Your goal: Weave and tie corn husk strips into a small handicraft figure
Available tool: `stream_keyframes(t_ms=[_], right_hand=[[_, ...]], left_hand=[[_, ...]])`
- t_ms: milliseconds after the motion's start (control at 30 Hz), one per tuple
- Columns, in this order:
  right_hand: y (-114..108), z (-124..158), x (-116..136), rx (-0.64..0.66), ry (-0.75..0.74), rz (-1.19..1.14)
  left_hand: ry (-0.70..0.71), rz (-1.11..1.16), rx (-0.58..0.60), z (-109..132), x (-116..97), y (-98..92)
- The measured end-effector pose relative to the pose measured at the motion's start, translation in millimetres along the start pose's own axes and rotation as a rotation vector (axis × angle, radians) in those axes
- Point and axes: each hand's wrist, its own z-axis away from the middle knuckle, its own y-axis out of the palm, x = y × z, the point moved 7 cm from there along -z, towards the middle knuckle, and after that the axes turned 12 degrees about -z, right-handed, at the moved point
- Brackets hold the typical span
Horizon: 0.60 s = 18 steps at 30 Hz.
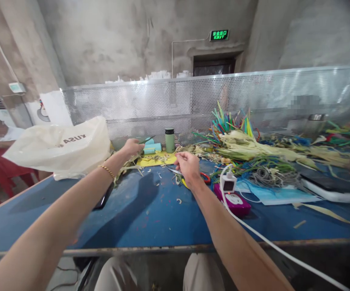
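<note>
My left hand (132, 147) reaches to the back of the blue table, beside pale turquoise rolls (152, 148). Its fingers are closed, and a thin dark strip (147, 140) sticks out from them; what it is I cannot make out. My right hand (187, 165) is in a pinch above the table, just right of a yellow sheet (144, 162) strewn with dry scraps. Whatever lies between its fingertips is too small to name. Partly hidden under this hand are scissors with a red handle (205, 178). Behind the sheet stands a green bottle (169, 141) with a black cap.
A white plastic bag (62, 145) stands at the left. Corn husks (253, 146), colored stems (231, 121) and wire coils (268, 176) crowd the right. A purple box (234, 202) with a white charger and cable is near my right forearm. Another person sits far left.
</note>
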Motion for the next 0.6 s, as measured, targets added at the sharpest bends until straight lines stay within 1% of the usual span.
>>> stream_keyframes(t_ms=[67,100,167,233,300,333,400,467,600], right_hand=[[3,0,1,0.028,-0.033,0.050],[7,1,1,0.058,-0.062,0.094],[17,4,1,0.148,-0.133,0.213],[28,10,1,0.245,-0.240,0.336],[39,19,-1,0.353,-0.336,0.422],[45,24,-2,0.407,-0.372,0.451],[54,34,-4,0.498,-0.422,0.494],[60,43,-6,0.556,-0.445,0.530],[70,55,-2,0.628,-0.488,0.645]], left_hand=[[0.111,-0.279,-0.115,12,-9,-39.6],[0.172,-0.414,-0.145,18,-15,-58.3],[0.242,-0.698,-0.197,31,-23,-93.8],[0.244,-0.964,-0.234,43,-24,-122.4],[0.232,-1.130,-0.248,53,-18,-140.4],[0.233,-1.174,-0.238,57,-13,-144.4],[0.252,-1.216,-0.177,63,1,-142.8],[0.287,-1.249,-0.122,67,14,-133.9],[0.239,-1.268,-0.082,68,36,-117.5]])
